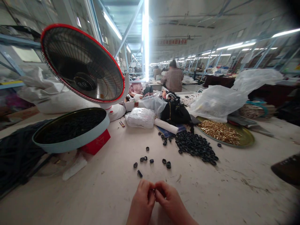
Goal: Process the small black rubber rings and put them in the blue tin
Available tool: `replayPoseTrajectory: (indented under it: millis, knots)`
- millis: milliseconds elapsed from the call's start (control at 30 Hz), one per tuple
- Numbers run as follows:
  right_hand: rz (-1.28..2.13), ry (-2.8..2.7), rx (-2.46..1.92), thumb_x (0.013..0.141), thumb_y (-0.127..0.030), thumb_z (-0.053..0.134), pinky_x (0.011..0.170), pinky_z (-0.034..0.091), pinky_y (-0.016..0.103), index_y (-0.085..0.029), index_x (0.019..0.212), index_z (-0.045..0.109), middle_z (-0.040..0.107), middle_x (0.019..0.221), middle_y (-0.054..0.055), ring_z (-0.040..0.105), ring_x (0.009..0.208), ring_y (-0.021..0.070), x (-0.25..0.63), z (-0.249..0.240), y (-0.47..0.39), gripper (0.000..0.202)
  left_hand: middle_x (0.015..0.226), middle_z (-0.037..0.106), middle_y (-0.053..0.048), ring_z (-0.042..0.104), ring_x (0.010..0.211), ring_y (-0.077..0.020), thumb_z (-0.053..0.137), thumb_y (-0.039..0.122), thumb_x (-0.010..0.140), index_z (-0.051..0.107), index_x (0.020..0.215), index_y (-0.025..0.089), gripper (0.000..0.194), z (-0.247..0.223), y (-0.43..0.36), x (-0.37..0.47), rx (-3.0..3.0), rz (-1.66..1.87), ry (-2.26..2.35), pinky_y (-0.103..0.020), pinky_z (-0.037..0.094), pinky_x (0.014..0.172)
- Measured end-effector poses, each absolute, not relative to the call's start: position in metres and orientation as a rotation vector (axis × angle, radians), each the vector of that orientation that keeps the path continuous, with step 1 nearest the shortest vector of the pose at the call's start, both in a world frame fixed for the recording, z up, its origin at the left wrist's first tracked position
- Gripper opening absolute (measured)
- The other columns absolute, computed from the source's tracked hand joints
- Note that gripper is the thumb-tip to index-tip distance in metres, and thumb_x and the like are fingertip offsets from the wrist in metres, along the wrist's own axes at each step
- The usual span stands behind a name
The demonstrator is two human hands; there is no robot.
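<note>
A fluorescent strip light (145, 40) is glaring down the middle of the view, whitening the ceiling (178, 14) around it. Further tubes (241, 46) are running in rows on the right. Pale blue metal beams are crossing overhead, one brace (128, 26) slanting steeply. A row of red character panels (172, 42) is hanging toward the far end. Windows (82, 20) are lining the dim left wall (64, 12). A pale, scuffed table (105, 193) is spreading across the foreground.

Small black loops (194, 145) look matt; the gold pieces (219, 132), glossy metal; the wrapped packet (140, 118), crinkled shiny plastic; the desk (110, 184), smooth and matt.
</note>
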State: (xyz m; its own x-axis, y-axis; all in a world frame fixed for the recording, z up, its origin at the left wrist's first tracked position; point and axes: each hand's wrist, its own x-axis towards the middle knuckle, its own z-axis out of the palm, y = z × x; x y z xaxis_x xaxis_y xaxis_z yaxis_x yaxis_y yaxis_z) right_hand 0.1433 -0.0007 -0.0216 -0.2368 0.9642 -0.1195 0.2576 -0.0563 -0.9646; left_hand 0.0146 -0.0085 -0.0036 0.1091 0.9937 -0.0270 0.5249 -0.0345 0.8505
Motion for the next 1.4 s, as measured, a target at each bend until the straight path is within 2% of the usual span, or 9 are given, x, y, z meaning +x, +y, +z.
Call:
replayPoseTrajectory:
  millis: [133,233,567,833,1033,1133,1233,1333,1400]
  knots:
    - [1.615,-1.278,-1.226,0.07,-0.029,0.047,0.05,0.037,0.022,-0.015,0.07,0.048,0.048,0.056,-0.003,0.047,0.05,0.0078,0.146,-0.021,0.002,0.014,0.078,0.055,-0.003,0.053,0.072,-0.0134,0.045,0.017,0.074,0.053,0.082,0.015,0.011,0.012,-0.01,0.009,1.477,0.773,1.226,-0.026,0.043,0.067]
    - [1.677,-1.21,-1.158,0.067,-0.027,0.047,0.048,0.035,0.021,-0.016,0.07,0.047,0.048,0.058,-0.004,0.044,0.047,0.0058,0.146,-0.016,0.0,0.012,0.074,0.056,-0.002,0.052,0.07,-0.0125,0.051,0.017,0.071,0.054,0.076,0.015,0.007,0.015,-0.009,0.005,1.496,0.756,1.212,-0.024,0.042,0.068]
    - [1.359,-1.452,-1.301,0.076,-0.027,0.044,0.06,0.04,0.024,-0.015,0.076,0.049,0.053,0.068,0.0,0.05,0.064,0.0113,0.139,-0.02,-0.01,0.013,0.068,0.051,0.001,0.05,0.069,-0.0126,0.046,0.021,0.075,0.046,0.069,0.018,0.007,-0.001,-0.01,0.009,1.52,0.865,1.421,-0.026,0.041,0.067]
    - [1.261,-1.589,-1.421,0.08,-0.038,0.038,0.056,0.035,0.023,-0.017,0.073,0.046,0.052,0.063,-0.001,0.048,0.059,0.0111,0.135,-0.026,-0.003,0.023,0.069,0.047,0.001,0.049,0.065,-0.0135,0.039,0.022,0.078,0.043,0.075,0.019,0.005,-0.017,0.0,0.017,1.492,0.947,1.606,-0.026,0.041,0.063]
    - [0.957,-1.834,-1.665,0.08,-0.038,0.038,0.058,0.031,0.026,-0.019,0.07,0.045,0.055,0.065,0.001,0.05,0.061,0.0145,0.153,-0.026,0.032,0.022,0.092,0.056,-0.006,0.052,0.086,-0.0172,0.039,0.018,0.078,0.053,0.103,0.019,0.028,-0.004,0.034,-0.012,1.942,0.611,1.661,-0.029,0.04,0.078]
    - [0.823,-1.809,-1.796,0.077,-0.042,0.043,0.057,0.029,0.026,-0.019,0.07,0.045,0.055,0.064,0.001,0.05,0.061,0.0155,0.155,-0.023,0.042,0.024,0.089,0.057,-0.005,0.052,0.086,-0.0187,0.038,0.014,0.077,0.06,0.091,0.02,0.027,0.005,0.049,-0.032,2.209,0.323,1.738,-0.029,0.039,0.076]
    - [0.842,-1.749,-1.735,0.078,-0.043,0.042,0.059,0.033,0.026,-0.019,0.08,0.048,0.056,0.067,0.001,0.051,0.063,0.0152,0.151,-0.021,0.037,0.025,0.087,0.058,-0.005,0.052,0.084,-0.0185,0.037,0.015,0.078,0.061,0.085,0.019,0.025,0.005,0.047,-0.036,2.256,0.265,1.695,-0.029,0.039,0.076]
    - [1.017,-1.765,-1.474,0.079,-0.038,0.043,0.064,0.037,0.026,-0.019,0.092,0.053,0.059,0.081,0.003,0.052,0.068,0.0132,0.144,-0.019,0.025,0.025,0.094,0.059,-0.006,0.053,0.089,-0.0179,0.036,0.017,0.08,0.06,0.095,0.019,0.028,0.0,0.032,-0.026,2.148,0.463,1.58,-0.03,0.04,0.08]
    - [1.137,-1.723,-1.357,0.078,-0.034,0.044,0.064,0.038,0.025,-0.019,0.088,0.057,0.059,0.081,0.003,0.052,0.069,0.0121,0.141,-0.017,0.019,0.023,0.093,0.06,-0.005,0.054,0.086,-0.0164,0.038,0.019,0.08,0.059,0.095,0.02,0.026,-0.001,0.021,-0.018,1.985,0.592,1.463,-0.028,0.041,0.079]
